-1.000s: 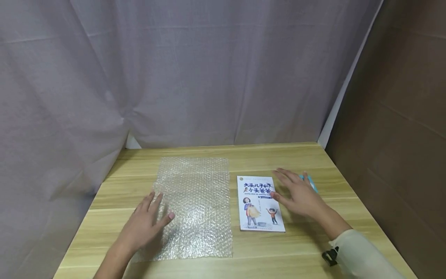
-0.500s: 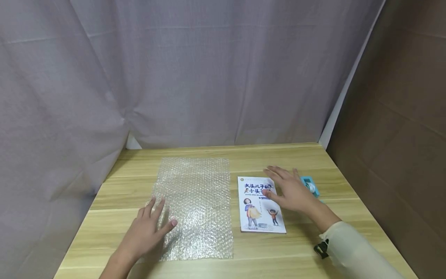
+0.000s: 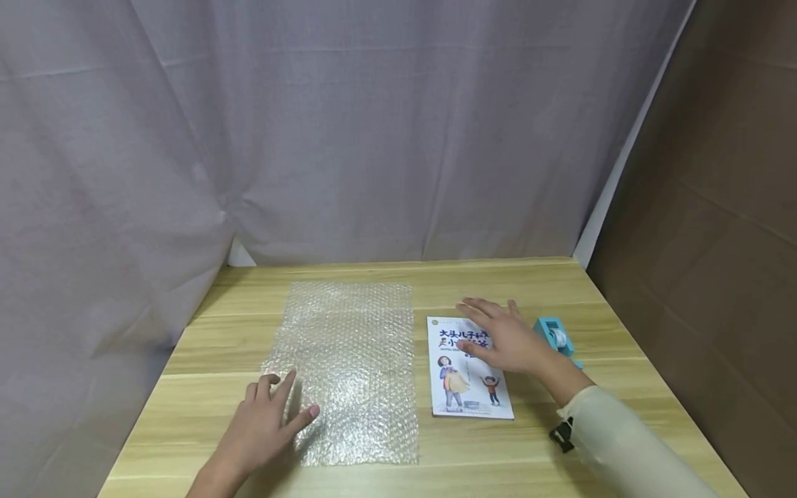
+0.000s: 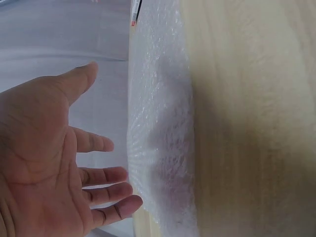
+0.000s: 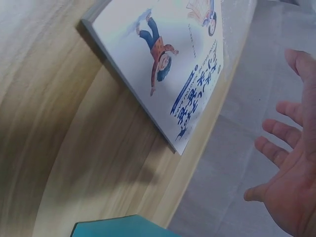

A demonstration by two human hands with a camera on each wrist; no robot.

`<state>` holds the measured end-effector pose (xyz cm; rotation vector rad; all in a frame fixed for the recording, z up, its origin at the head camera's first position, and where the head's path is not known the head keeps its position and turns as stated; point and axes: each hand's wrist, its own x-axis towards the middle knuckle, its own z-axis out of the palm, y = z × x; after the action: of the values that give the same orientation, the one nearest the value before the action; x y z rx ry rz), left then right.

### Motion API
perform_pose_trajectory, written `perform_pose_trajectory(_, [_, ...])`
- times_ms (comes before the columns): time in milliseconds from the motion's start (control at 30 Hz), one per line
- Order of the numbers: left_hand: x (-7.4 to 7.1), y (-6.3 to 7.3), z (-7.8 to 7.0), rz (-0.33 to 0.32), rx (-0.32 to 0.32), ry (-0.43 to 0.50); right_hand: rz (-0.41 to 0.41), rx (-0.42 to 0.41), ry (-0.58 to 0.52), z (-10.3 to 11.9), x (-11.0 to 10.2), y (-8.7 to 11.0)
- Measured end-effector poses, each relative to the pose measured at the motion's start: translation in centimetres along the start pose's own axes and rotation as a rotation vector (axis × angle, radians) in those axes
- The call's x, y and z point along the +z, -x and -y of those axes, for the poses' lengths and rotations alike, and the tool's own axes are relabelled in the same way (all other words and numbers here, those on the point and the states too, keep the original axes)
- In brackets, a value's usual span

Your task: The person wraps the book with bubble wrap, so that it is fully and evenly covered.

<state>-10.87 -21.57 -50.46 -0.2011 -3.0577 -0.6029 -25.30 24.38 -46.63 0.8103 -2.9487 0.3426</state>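
A sheet of clear bubble wrap (image 3: 355, 360) lies flat on the wooden table. My left hand (image 3: 258, 422) hovers over its lower left corner, fingers spread and holding nothing; the left wrist view shows the palm (image 4: 39, 163) above the wrap. To the right of the sheet lies a white book (image 3: 463, 387) with cartoon figures and dark blue title characters on its cover. Above the upper right of the book my right hand (image 3: 507, 339) is held with loose, spread fingers, covering part of the title. In the right wrist view, that hand (image 5: 291, 163) is apart from the book (image 5: 148, 54).
A turquoise tape dispenser (image 3: 551, 332) with a roll of tape stands right of the book, partly behind my right forearm. Grey cloth (image 3: 324, 138) hangs behind the table (image 3: 498, 277). A brown panel (image 3: 716, 242) borders the right side.
My right hand has moved left, further over the book, and the tape dispenser has come into fuller view. The left hand has shifted slightly right and down.
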Motion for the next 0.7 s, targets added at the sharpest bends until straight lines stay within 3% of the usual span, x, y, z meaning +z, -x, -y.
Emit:
perform_pose_trajectory(400, [0.5,0.8,0.0,0.076,-0.036,0.015,0.033,-0.04,-0.027,-0.3,1.0,-1.9])
perform_pose_trajectory(700, [0.7,0.9,-0.1,0.079,-0.046,-0.006,0.066,-0.059,-0.063,0.2,1.4,-3.0])
